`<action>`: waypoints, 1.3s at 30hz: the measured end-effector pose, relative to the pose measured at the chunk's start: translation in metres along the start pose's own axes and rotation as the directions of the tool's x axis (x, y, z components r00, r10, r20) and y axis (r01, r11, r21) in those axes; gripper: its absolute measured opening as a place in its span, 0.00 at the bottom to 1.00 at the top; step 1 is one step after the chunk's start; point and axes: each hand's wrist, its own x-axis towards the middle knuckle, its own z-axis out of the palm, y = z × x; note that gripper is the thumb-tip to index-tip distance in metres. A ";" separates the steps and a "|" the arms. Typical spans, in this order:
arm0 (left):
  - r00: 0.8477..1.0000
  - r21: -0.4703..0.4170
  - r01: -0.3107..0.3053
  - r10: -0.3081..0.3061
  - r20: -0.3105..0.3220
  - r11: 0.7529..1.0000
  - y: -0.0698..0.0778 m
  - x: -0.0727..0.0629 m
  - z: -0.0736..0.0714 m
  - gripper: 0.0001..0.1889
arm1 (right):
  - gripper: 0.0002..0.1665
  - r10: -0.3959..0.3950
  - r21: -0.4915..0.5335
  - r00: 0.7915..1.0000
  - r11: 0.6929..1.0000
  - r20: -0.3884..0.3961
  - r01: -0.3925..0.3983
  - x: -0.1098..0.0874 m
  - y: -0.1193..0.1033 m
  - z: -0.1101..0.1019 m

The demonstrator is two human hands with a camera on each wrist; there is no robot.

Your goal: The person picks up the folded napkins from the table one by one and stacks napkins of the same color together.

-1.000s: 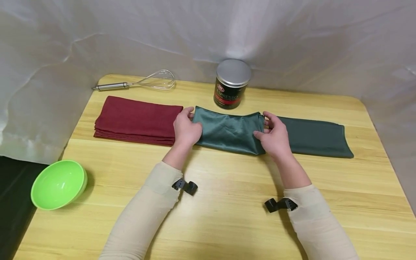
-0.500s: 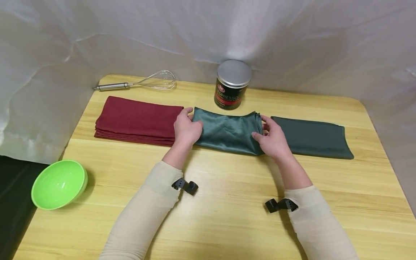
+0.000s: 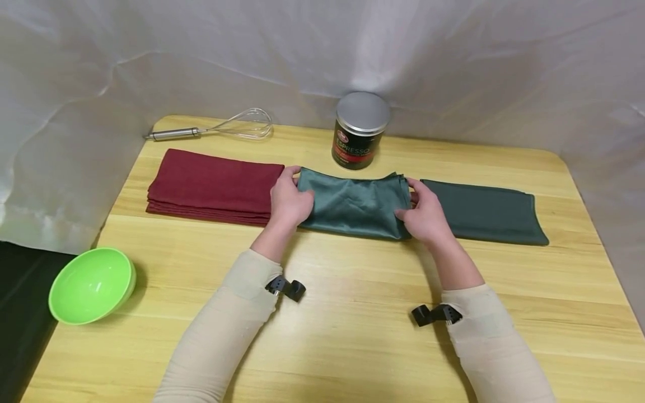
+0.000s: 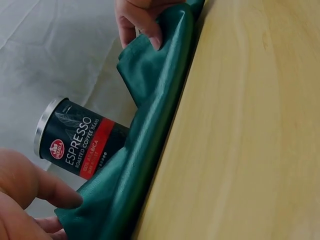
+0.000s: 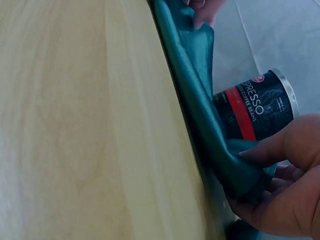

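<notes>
A shiny green folded cloth (image 3: 353,201) lies across the middle of the table between my two hands. My left hand (image 3: 291,200) pinches its left end, thumb on top and fingers at the edge. At the other end my right hand (image 3: 425,211) grips the layered folds, thumb on top and fingers underneath, as the right wrist view shows. Both ends are lifted a little while the middle sags. A folded dark red cloth (image 3: 216,184) sits just left of my left hand. Right of my right hand lies a flat, folded dark green cloth (image 3: 489,212).
Behind the green cloth stands an espresso coffee tin (image 3: 359,131) with a silver lid. A wire whisk (image 3: 211,130) lies at the back left. The bright green bowl (image 3: 92,286) is near the table's left edge. Pale sheeting (image 3: 322,50) rises behind the table.
My right hand has shifted slightly on the cloth's right end, first inward and then a little back out. The left hand has stayed nearly still.
</notes>
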 end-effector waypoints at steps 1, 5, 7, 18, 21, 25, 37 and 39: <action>1.000 0.002 0.002 -0.002 0.000 1.000 0.000 0.000 0.000 0.32 | 0.46 -0.003 0.008 1.000 1.000 -0.004 0.003 0.000 0.000 0.000; 1.000 -0.009 0.016 -0.016 -0.007 1.000 -0.001 0.000 -0.002 0.34 | 0.49 0.007 0.038 1.000 0.999 -0.030 -0.005 -0.001 -0.001 -0.001; 1.000 -0.018 0.024 -0.024 -0.008 1.000 -0.001 0.000 -0.003 0.34 | 0.49 0.015 0.060 0.999 0.998 -0.033 -0.013 -0.001 -0.001 -0.002; 0.997 -0.090 0.079 -0.078 0.013 0.993 -0.003 0.003 -0.004 0.21 | 0.48 0.042 0.121 0.999 0.992 -0.008 -0.041 -0.002 0.000 -0.005; 0.995 -0.083 0.090 -0.087 0.042 0.993 -0.003 0.002 -0.005 0.19 | 0.49 0.049 0.134 0.999 0.990 -0.003 -0.048 -0.002 0.000 -0.005; 0.991 -0.048 0.101 -0.097 0.091 0.994 -0.003 0.001 -0.006 0.22 | 0.48 0.054 0.141 0.998 0.989 -0.010 -0.052 -0.001 -0.001 -0.006; 0.989 0.001 0.080 -0.079 0.123 0.997 -0.004 0.000 -0.008 0.27 | 0.38 0.062 -0.068 0.995 0.995 -0.075 -0.068 -0.002 -0.001 -0.007; 0.991 -0.007 0.072 -0.071 0.112 0.997 -0.004 0.000 -0.008 0.26 | 0.37 0.072 -0.072 0.994 0.994 -0.087 -0.078 -0.002 -0.002 -0.008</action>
